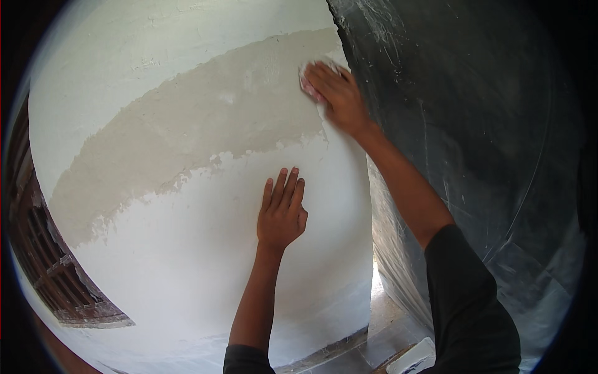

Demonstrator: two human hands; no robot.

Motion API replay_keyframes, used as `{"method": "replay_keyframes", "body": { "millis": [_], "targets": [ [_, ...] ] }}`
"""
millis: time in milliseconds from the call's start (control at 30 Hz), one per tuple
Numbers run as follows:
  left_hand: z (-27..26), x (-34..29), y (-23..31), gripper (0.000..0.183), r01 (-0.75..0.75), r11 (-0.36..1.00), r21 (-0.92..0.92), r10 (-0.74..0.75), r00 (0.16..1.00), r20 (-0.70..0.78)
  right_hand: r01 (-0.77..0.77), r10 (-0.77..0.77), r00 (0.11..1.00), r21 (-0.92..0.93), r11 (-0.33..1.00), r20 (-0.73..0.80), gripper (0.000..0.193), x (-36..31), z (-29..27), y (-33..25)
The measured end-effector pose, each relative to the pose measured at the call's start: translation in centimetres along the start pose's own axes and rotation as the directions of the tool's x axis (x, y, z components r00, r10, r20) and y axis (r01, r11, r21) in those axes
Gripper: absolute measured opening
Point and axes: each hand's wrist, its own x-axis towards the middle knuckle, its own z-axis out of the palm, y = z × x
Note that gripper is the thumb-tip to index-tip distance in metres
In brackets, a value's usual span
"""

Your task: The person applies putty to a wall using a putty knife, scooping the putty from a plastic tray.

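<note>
A white wall (205,262) fills most of the view, crossed by a rough grey-beige band (187,118) with ragged edges. My right hand (341,100) reaches high up to the band's right end, near the wall's right edge. Under its fingers is a white and pinkish pad (308,87), pressed against the wall; most of it is covered by the hand, so I cannot tell whether it is cloth or sandpaper. Lower and to the left, my left hand (282,212) lies against the white part of the wall below the band, fingers stretched out and holding nothing.
Dark plastic sheeting (461,124) hangs along the right side, next to the wall's edge. At the left is a brown window with bars (47,255). Floor tiles (398,336) and a pale flat object (412,356) show at the lower right.
</note>
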Motion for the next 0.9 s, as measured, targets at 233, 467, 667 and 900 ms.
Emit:
{"method": "replay_keyframes", "body": {
  "millis": [233, 467, 667, 900],
  "targets": [
    [0.1, -0.1, 0.0, 0.048, 0.016, 1.000, -0.008, -0.016, 1.000, -0.009, 0.017, -0.017, 0.998, -0.010, 1.000, -0.054, 0.057, 0.6, -1.3, 0.4],
    [-0.3, -0.3, -0.5, 0.046, 0.033, 0.999, 0.002, -0.033, 0.999, -0.017, -0.030, 0.029, 0.997, 0.010, 0.999, 0.071, 0.047, -5.8, -1.3, -2.6],
    [0.1, -0.2, 0.1, 0.045, 0.038, 0.999, -0.007, -0.038, 0.999, -0.009, 0.017, -0.016, 0.999, 0.012, 1.000, -0.040, 0.048, 0.4, -2.2, 0.5],
    [-0.1, -0.3, -0.3, 0.050, 0.019, 0.998, -0.063, -0.019, 1.000, -0.002, -0.093, 0.093, 0.996, -0.009, 0.996, 0.010, 0.043, -2.0, -0.4, -1.1]
  ]
}}
